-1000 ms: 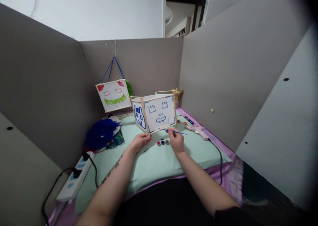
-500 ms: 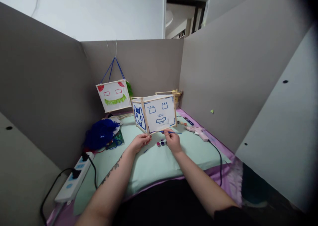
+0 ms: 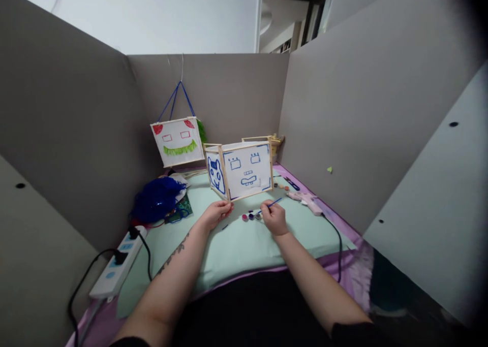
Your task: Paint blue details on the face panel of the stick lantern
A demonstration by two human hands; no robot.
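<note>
My left hand (image 3: 218,214) is closed on the lower corner of a paper lantern (image 3: 248,173) with a thin wooden stick frame, holding it tilted above the table. Blue painted faces mark its two visible panels. In my right hand (image 3: 273,218), closed in a pinch, is a slim blue paintbrush (image 3: 275,202). The brush's lower end points toward the small paint pots (image 3: 251,216), which sit just left of that hand; one is pink and one dark blue. A short dark blue piece (image 3: 224,227) lies on the table near my left hand.
Another painted lantern (image 3: 178,143) hangs by blue cords at the back left. Below it lies a blue yarn heap (image 3: 158,199). A power strip (image 3: 119,262) stands front left; a pink glue gun (image 3: 308,203) with its cord lies right. Grey partitions (image 3: 213,93) surround the table.
My right hand has moved away from the lantern's lower edge, down and right, bringing the paintbrush to the paint pots. My left hand still holds the lantern's corner. The view has shifted slightly.
</note>
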